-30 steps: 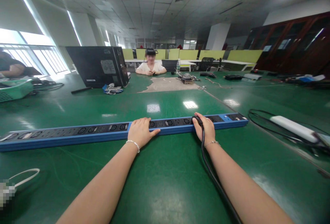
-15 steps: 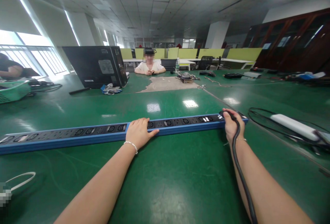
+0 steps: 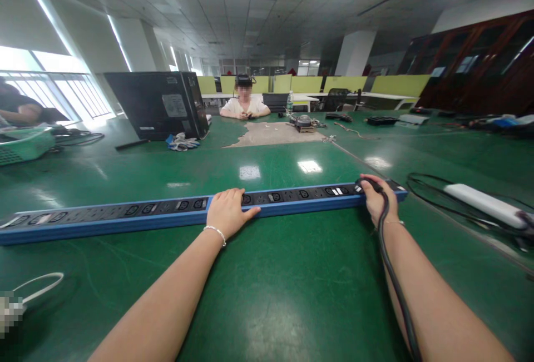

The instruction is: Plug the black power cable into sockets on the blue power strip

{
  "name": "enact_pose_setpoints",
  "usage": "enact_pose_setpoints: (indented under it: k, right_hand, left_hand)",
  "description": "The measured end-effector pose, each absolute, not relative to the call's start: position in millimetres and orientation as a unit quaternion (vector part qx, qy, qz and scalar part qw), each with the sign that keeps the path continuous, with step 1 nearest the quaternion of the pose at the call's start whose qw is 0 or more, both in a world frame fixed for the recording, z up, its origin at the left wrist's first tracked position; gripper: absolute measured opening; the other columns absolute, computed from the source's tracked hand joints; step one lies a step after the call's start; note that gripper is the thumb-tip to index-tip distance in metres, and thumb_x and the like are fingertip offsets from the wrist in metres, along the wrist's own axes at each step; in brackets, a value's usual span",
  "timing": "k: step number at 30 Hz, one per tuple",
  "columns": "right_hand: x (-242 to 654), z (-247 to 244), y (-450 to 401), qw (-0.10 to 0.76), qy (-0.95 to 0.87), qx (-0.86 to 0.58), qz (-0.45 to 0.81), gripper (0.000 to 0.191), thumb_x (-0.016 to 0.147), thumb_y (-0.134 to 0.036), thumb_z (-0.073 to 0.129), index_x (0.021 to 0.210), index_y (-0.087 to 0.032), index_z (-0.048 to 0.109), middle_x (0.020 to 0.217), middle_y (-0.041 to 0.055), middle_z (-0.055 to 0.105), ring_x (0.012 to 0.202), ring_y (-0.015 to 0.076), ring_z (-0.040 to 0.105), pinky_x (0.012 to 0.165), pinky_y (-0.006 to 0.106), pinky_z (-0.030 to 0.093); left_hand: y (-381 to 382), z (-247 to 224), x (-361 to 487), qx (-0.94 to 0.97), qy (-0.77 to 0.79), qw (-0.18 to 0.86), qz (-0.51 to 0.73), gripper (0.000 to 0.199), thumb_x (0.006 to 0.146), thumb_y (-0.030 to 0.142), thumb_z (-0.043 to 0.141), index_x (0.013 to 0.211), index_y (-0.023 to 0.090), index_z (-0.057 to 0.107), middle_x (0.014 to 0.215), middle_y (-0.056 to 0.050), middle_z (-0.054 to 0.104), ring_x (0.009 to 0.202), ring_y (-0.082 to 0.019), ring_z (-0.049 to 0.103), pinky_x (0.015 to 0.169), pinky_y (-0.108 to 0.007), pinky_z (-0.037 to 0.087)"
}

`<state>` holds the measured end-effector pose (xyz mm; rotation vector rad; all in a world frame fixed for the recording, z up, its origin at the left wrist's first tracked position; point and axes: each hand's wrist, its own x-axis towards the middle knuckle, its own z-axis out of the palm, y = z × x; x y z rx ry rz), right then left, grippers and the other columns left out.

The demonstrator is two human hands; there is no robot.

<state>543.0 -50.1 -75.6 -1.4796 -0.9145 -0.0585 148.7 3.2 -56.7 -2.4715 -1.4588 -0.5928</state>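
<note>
A long blue power strip (image 3: 146,222) with black sockets lies across the green table (image 3: 292,278). My left hand (image 3: 228,210) rests over the middle of the strip, its fingers wrapped over the top and the thumb along the near side. At the strip's right end, my right hand (image 3: 376,198) grips the plug end of a thick black cable (image 3: 390,262), held at the sockets there. The cable runs down over my right forearm. My fingers hide most of the plug, so how far it sits in a socket cannot be seen.
Right of the strip lie a white power strip (image 3: 484,204) and black cables. A black computer case (image 3: 162,106), gloves (image 3: 182,142) and a green basket (image 3: 29,148) are at the back left. A person (image 3: 244,103) sits across the table; another person is at the left edge.
The whole view has shifted slightly, with the strip and both hands appearing a little further right. Both hands keep the same hold.
</note>
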Motion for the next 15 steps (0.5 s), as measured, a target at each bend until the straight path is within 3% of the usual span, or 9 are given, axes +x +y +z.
enact_pose_setpoints:
  k: [15]
  right_hand:
    - [542.1, -63.0, -56.7, 0.524, -0.47, -0.706, -0.078, 0.031, 0.073, -0.043, 0.054, 0.092, -0.022, 0.067, 0.082, 0.0043, 0.069, 0.077, 0.0214, 0.062, 0.082, 0.037, 0.046]
  left_hand:
    - [2.7, -57.8, 148.0, -0.838, -0.493, 0.109, -0.209, 0.067, 0.079, 0.065, 0.043, 0.118, 0.012, 0.054, 0.116, -0.013, 0.062, 0.111, -0.026, 0.053, 0.096, -0.038, 0.036]
